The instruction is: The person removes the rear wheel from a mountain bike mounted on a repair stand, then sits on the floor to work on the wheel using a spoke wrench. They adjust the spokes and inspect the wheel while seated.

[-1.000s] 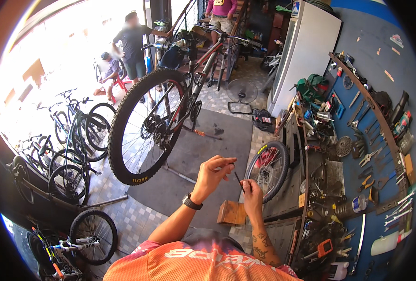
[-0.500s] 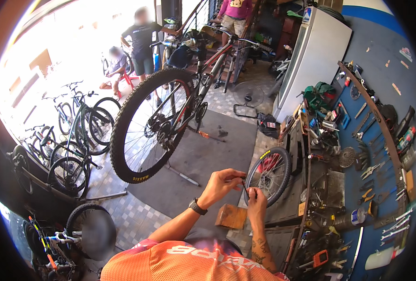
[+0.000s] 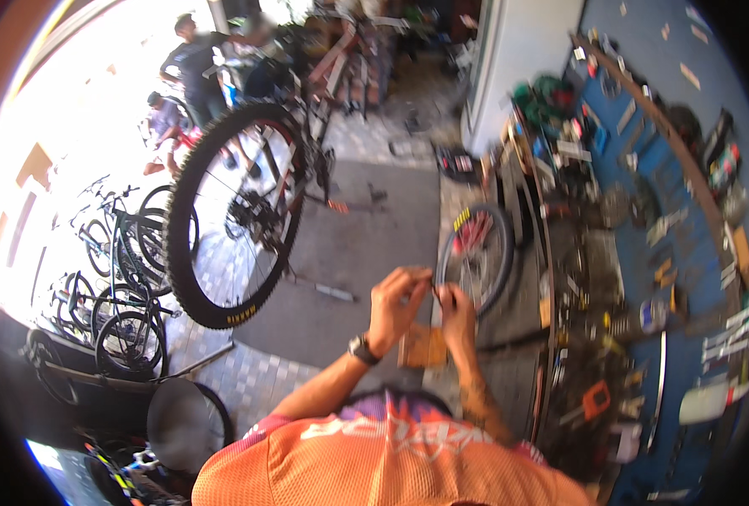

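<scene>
My left hand (image 3: 394, 305) and my right hand (image 3: 457, 314) meet in front of my chest. Their fingers pinch a small, thin dark piece (image 3: 434, 291) between them, too small and blurred to name. Just beyond the fingertips, a loose bicycle wheel (image 3: 508, 253) with a black tyre leans by the workbench, something red showing through its spokes. Below the hands lies a wooden block (image 3: 423, 347). To the left, a mountain bike (image 3: 328, 72) hangs raised, its big knobby rear wheel (image 3: 180, 253) toward me.
Along the right runs a cluttered workbench (image 3: 581, 278) with tools, beside a blue tool board (image 3: 644, 354). A dark mat (image 3: 366, 211) covers the tiled floor. Several bikes (image 3: 126, 270) stand at left. Two people (image 3: 197, 63) are at the far left. A pale tall cabinet (image 3: 518, 67) stands behind.
My view has shifted, and the hanging bike, the loose wheel and the bench sit elsewhere in the picture. Both hands stay together at the thin dark piece, slightly higher in view.
</scene>
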Motion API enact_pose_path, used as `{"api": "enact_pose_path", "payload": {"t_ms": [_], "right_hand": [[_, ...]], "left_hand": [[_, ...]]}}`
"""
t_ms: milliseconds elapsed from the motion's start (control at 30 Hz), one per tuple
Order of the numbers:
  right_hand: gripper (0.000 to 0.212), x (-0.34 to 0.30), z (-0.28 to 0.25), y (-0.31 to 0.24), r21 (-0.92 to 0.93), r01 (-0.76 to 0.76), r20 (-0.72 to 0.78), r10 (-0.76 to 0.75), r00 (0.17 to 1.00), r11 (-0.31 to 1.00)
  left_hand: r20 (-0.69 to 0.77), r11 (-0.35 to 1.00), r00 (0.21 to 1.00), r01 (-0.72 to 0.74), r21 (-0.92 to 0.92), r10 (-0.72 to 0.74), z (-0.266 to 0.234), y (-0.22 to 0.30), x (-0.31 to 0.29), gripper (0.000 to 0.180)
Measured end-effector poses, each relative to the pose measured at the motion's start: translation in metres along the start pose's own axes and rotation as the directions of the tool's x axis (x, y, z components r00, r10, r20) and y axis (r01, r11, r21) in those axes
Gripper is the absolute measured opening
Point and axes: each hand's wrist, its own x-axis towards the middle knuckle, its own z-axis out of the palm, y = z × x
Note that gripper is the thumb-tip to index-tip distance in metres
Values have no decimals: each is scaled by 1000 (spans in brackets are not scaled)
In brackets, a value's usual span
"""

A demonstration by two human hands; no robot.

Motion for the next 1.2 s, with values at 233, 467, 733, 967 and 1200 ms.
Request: {"api": "enact_pose_path", "payload": {"t_ms": [233, 467, 733, 967, 1200], "right_hand": [[28, 6, -5, -7, 162, -47, -107, 65, 992, 986], [28, 9, -29, -26, 295, -43, -152, 91, 984, 954], [28, 23, -58, -37, 575, -22, 83, -31, 996, 818], [27, 14, -63, -16, 511, -64, 197, -44, 980, 857], [22, 12, -64, 17, 531, 24, 0, -28, 1000, 847]], "left_hand": [[83, 786, 946, 308, -536, -314, 39, 6, -15, 18], [158, 859, 930, 368, -356, -333, 46, -5, -1, 24], [401, 845, 821, 505, -179, -406, 47, 14, -10, 22], [395, 834, 809, 528, -159, -436, 56, 6, -18, 23], [474, 821, 731, 570, -28, -491, 56, -13, -15, 25]]}}
